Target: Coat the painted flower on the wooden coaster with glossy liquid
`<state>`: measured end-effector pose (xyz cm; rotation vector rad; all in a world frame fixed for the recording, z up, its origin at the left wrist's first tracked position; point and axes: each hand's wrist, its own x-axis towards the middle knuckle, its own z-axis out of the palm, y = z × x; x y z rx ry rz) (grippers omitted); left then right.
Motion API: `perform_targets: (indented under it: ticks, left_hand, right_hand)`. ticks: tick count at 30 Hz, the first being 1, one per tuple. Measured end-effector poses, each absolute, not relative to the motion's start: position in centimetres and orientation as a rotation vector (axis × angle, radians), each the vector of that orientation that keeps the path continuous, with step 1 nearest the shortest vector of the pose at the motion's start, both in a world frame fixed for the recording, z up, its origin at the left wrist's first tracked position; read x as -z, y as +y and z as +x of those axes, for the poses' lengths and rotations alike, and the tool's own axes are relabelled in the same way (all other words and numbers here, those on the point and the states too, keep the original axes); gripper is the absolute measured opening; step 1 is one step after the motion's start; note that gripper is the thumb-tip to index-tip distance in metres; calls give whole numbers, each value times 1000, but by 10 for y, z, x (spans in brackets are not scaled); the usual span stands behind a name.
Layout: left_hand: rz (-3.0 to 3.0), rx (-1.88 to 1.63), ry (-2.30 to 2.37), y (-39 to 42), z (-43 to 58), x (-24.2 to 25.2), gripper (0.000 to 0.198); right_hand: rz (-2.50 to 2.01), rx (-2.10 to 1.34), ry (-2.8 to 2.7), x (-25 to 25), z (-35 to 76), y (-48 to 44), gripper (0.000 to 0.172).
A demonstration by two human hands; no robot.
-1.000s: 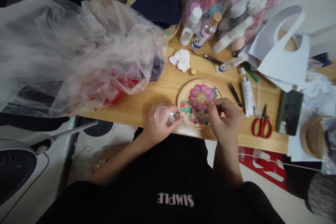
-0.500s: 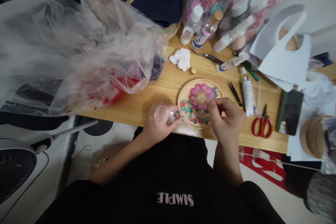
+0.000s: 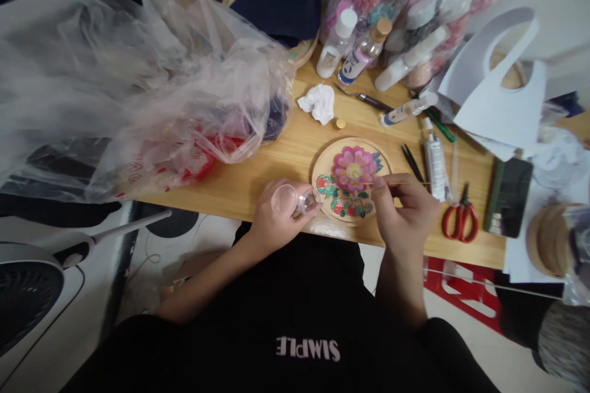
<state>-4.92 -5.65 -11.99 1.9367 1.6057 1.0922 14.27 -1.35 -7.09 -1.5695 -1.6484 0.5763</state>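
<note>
A round wooden disc [image 3: 332, 159] with a pink flower and red and green shapes on it lies near the front edge of the wooden table [image 3: 276, 153]. My left hand [image 3: 276, 218] is closed around a small clear jar [image 3: 292, 199] just left of the disc. My right hand [image 3: 405, 212] pinches a thin wooden stick [image 3: 405, 183] that lies level, its tip over the lower middle of the disc.
Large clear plastic bags [image 3: 138, 86] fill the left of the table. Behind the disc lie a crumpled tissue [image 3: 318, 102], bottles [image 3: 338, 43], a white tube [image 3: 434, 163], black tweezers [image 3: 412, 163], red scissors [image 3: 458, 218], a dark phone [image 3: 507, 196] and white foam sheets [image 3: 498, 98].
My right hand has shifted slightly to the right and the stick now lies more level. My left hand and the jar have stayed put.
</note>
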Motion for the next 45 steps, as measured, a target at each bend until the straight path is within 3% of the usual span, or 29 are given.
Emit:
perform_targets:
  ticks: [17, 45]
  left_hand:
    - [2026, -1106, 1613, -56, -50, 119, 17]
    - [2052, -1149, 1588, -55, -49, 118, 16]
  right_hand:
    - [-1238, -664, -1962, 61, 124, -23, 10]
    - [-1302, -791, -1896, 61, 125, -21, 11]
